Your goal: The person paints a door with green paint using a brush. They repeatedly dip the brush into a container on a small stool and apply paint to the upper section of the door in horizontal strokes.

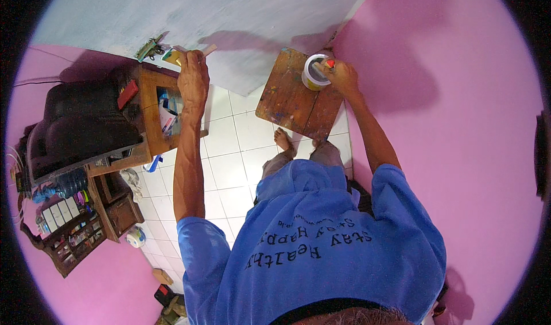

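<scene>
My left hand [193,78] is raised at the grey-blue wall [247,15], its fingers closed. A flat pale strip [210,50] sticks out on the right of these fingers; its kind is unclear. A small yellow and green thing [174,57] shows on their left, and I cannot tell whether it belongs to the strip. My right hand [343,79] grips a red-ended tool [329,64] over the mouth of a white bucket [315,84]. The tool's far part is hard to make out. The bucket stands on a paint-spotted wooden stool [287,98].
Pink wall [453,153] runs close along my right. At left stand a wooden cabinet [150,109], a black television [74,124] and a dark shelf unit [74,239]. White tiles [224,135] cover the floor, and my bare feet [284,141] are beside the stool.
</scene>
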### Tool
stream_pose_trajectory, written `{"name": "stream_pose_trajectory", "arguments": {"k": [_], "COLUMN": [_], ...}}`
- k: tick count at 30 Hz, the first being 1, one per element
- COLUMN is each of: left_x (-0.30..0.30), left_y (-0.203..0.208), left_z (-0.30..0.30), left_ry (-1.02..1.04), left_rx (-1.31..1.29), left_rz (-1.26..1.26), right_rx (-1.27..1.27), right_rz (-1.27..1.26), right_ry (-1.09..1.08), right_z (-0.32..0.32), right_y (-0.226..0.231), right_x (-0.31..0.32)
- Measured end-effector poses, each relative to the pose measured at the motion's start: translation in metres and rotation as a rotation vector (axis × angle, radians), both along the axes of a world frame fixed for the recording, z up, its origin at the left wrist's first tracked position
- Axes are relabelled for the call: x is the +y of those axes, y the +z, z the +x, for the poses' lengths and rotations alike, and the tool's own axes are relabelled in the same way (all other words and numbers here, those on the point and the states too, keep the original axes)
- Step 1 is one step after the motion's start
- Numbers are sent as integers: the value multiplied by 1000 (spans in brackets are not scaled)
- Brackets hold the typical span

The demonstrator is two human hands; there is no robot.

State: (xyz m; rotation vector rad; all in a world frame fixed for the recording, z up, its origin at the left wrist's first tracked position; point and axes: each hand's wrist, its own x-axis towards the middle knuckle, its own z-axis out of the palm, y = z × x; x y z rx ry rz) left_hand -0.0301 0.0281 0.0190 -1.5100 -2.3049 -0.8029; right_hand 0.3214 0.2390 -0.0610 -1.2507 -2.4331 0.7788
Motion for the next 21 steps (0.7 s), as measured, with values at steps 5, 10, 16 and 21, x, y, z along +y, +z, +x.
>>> {"name": "stream_pose_trajectory", "arguments": {"k": [5,10,16,21], "left_x": [-1,0,-1,0], "left_y": [-2,-3,-5,9], "left_z": [-1,-2,-6,5], "left_ry": [-12,-42,-51,-63], "left_rx": [9,-11,-3,-63], "left_rz": [23,54,36,55], "right_rx": [-94,-201,-203,-117], "right_rz": [4,-83,-29,-51], "right_ry": [19,27,118,124], "right_z": [-4,-8,-1,0], "right_y": [8,9,-12,-15], "right_x": [3,14,21,22]}}
